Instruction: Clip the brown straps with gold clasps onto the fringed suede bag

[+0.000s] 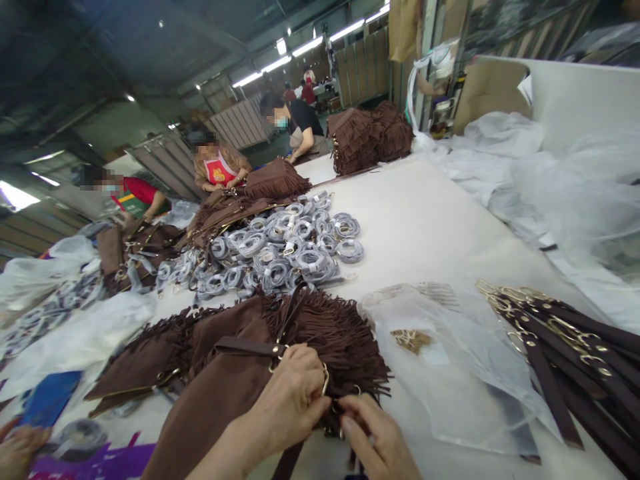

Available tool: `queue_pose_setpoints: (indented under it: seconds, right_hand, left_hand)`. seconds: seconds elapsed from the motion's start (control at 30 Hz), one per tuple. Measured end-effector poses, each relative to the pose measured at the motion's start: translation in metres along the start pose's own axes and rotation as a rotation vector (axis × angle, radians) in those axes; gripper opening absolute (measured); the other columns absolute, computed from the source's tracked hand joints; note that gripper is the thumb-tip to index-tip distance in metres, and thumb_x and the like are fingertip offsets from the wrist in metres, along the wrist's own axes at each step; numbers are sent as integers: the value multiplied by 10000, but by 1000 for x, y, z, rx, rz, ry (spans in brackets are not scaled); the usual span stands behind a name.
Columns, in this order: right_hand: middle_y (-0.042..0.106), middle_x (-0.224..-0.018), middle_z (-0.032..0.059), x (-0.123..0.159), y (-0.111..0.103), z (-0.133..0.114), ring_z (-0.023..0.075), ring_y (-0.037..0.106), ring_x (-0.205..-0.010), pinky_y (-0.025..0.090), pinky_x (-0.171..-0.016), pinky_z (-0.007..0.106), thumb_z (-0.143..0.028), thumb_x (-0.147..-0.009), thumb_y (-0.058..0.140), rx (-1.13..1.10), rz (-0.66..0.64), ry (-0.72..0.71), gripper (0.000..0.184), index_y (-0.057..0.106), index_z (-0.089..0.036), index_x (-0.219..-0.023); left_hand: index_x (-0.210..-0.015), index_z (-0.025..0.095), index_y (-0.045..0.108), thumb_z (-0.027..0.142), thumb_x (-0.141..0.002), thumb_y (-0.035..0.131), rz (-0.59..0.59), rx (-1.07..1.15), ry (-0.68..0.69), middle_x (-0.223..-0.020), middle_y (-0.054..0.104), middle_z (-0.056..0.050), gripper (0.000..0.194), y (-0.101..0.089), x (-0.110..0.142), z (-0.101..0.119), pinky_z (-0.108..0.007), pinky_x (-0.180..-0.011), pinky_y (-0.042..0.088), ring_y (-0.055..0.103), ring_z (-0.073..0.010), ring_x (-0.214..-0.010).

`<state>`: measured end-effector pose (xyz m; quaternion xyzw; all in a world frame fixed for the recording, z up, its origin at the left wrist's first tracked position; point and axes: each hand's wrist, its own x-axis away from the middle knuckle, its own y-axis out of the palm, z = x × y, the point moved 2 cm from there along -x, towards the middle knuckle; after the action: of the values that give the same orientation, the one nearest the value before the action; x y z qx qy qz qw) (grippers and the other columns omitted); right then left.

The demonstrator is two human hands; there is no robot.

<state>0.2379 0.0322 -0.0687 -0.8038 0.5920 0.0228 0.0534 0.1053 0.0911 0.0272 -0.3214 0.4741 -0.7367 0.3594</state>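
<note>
The dark brown, fringed, soft-looking bag (205,400) lies on the white table (415,220), directly before the person. The left hand (295,383) rests over it, fingers clamped on a gold metal clasp (325,379). The right hand (375,430) is just beside, thumb and forefinger near each other; whether they grip something, I cannot tell. At right lie a clear plastic bag (440,400) and flat dark brown straps (545,380). Beyond are grey wrapped coils (275,273), then three co-workers (220,170).

The bag (220,390) is dark brown, the coiled straps (313,261) grey, the tabletop (425,227) white, the clips (567,327) gold.
</note>
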Motion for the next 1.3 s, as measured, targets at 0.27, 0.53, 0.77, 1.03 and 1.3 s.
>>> queue_pose_setpoints:
  seconds: [0.27, 0.53, 0.77, 1.03, 1.3]
  right_hand:
    - [618, -848, 68, -14, 8, 23, 233, 574, -771, 489, -676, 377, -146, -823, 469, 478, 211, -166, 151, 538, -175, -954]
    - [581, -724, 25, -11, 4, 24, 164, 582, -671, 464, -587, 257, -296, -965, 265, 377, 48, -124, 360, 565, -193, -795]
    - [584, -663, 1, -18, -11, 14, 153, 555, -616, 392, -580, 276, -346, -981, 231, 587, 101, -208, 447, 574, -209, -731]
    - [596, -659, 7, -26, -14, 20, 156, 570, -619, 398, -575, 277, -424, -974, 152, 619, 90, -167, 541, 592, -205, -748]
    - [599, -656, 11, -25, -16, 20, 157, 582, -619, 427, -571, 265, -439, -968, 154, 621, 74, -159, 545, 594, -198, -755]
  left_hand:
    - [-744, 185, 544, 121, -694, 581, 44, -306, -75, -832, 567, -34, 90, 15, -4, 3, -372, -755, 360, 499, -215, -821]
    - [-779, 247, 607, 74, -733, 484, -70, -220, -2, -895, 645, 32, 217, -27, -6, -5, -294, -726, 322, 539, -148, -839]
    - [-762, 257, 610, 124, -778, 451, -16, -209, 2, -1000, 665, 17, 208, -23, 1, -26, -322, -711, 304, 509, -177, -868]
    - [-759, 217, 553, 166, -738, 575, -186, -208, -64, -961, 617, 17, 59, -15, 15, -8, -370, -762, 318, 471, -197, -887]
    - [-787, 200, 502, 284, -587, 754, -266, -328, -76, -896, 555, 7, 332, -13, 17, -9, -398, -746, 323, 451, -226, -872]
